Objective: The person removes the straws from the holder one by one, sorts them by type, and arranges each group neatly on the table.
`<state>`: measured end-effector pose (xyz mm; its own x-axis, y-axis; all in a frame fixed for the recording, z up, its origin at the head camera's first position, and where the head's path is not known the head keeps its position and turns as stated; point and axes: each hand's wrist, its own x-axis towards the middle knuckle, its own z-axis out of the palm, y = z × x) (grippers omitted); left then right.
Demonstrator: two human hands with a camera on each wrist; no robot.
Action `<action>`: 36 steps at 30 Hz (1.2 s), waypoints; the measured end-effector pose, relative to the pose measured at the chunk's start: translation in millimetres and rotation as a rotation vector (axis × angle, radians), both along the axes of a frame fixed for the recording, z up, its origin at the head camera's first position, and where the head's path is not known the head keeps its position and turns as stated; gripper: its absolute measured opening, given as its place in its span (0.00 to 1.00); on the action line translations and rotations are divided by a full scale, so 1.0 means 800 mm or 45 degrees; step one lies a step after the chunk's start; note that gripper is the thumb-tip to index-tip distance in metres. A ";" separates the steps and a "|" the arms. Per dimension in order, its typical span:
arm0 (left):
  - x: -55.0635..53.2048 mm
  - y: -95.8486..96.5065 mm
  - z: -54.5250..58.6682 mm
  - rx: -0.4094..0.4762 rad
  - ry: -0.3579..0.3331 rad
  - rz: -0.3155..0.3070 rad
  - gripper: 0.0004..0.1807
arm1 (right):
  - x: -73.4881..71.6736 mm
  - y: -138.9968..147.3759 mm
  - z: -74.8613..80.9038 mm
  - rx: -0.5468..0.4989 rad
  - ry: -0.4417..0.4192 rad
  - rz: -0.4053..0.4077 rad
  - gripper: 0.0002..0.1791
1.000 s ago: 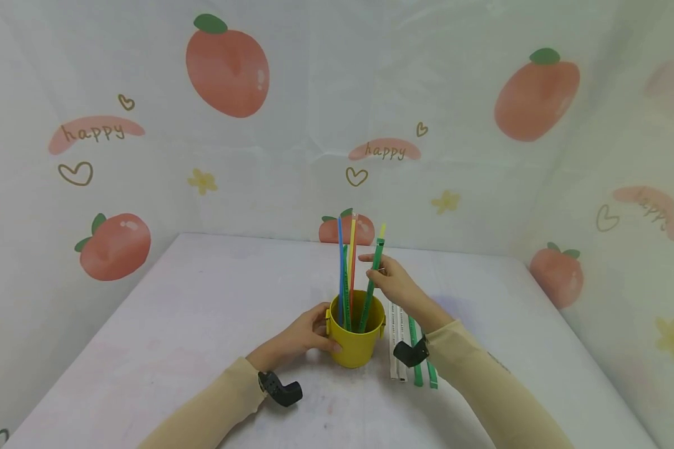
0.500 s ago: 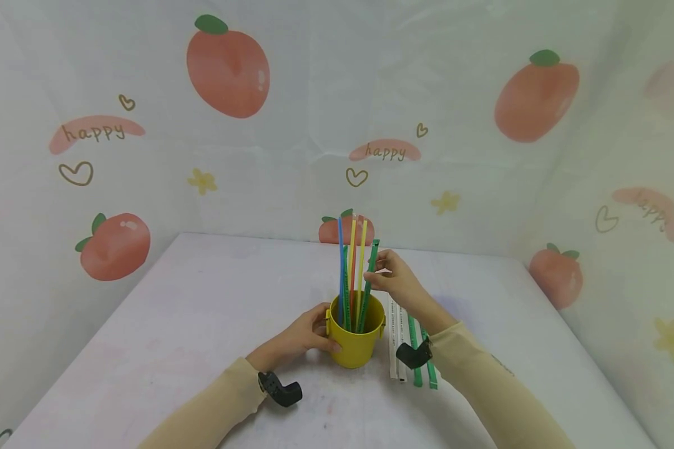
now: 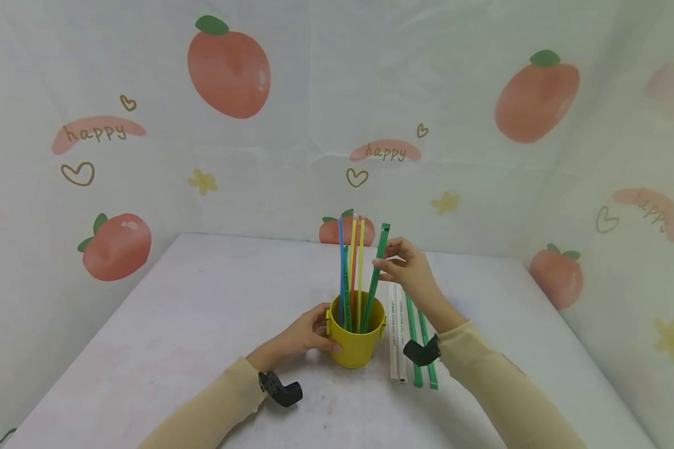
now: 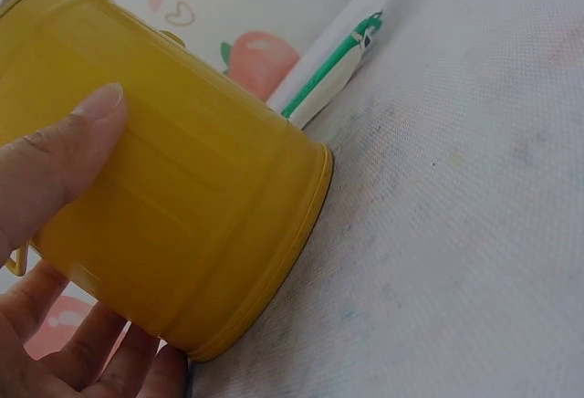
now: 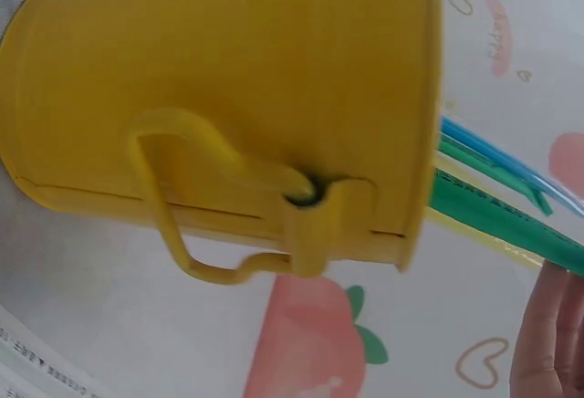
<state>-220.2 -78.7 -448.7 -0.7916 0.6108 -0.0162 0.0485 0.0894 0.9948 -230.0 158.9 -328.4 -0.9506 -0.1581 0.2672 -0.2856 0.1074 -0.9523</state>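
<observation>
A yellow metal bucket (image 3: 352,350) with small side handles stands upright on the table. My left hand (image 3: 306,332) grips its left side, thumb on the front wall and the other fingers round behind, as the left wrist view shows. My right hand (image 3: 411,267) pinches a green paper-wrapped straw (image 3: 372,293) between thumb and fingers above the rim; its lower end is inside the bucket. Leaning in the bucket are a blue straw (image 3: 341,268), a red straw (image 3: 353,277), yellow straws (image 3: 361,265) and another green wrapped straw (image 3: 346,284).
Right of the bucket, white wrapped straws (image 3: 393,337) and green wrapped straws (image 3: 414,346) lie side by side on the pale table (image 3: 247,287). Beyond it hangs a printed backdrop (image 3: 303,125). A black camera sits on each wrist.
A yellow straw beside my right hand has tipped left to lean among the others. My right hand has lifted the green wrapped straw and shifted right. My left hand has stayed put.
</observation>
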 end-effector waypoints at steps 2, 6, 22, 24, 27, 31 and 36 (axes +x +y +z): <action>-0.001 0.000 -0.001 -0.002 -0.001 0.001 0.40 | 0.000 0.002 0.006 -0.034 0.026 -0.004 0.18; -0.001 0.000 -0.001 -0.002 0.002 0.003 0.40 | 0.000 0.007 0.023 -0.133 0.071 -0.023 0.14; 0.000 0.000 -0.001 0.018 -0.002 -0.023 0.39 | -0.018 0.072 0.082 -0.451 0.181 -0.262 0.15; 0.000 0.000 -0.001 0.023 -0.002 -0.027 0.40 | -0.019 0.082 0.084 -0.414 0.167 -0.294 0.16; -0.001 0.000 -0.002 0.015 0.001 -0.027 0.40 | -0.022 0.096 0.081 -0.400 0.148 -0.320 0.18; 0.000 -0.001 -0.002 -0.001 0.015 -0.027 0.40 | -0.026 0.111 0.073 -0.381 0.110 -0.354 0.19; 0.002 -0.002 0.000 0.000 0.025 -0.036 0.40 | -0.028 0.126 0.057 -0.310 0.018 -0.364 0.20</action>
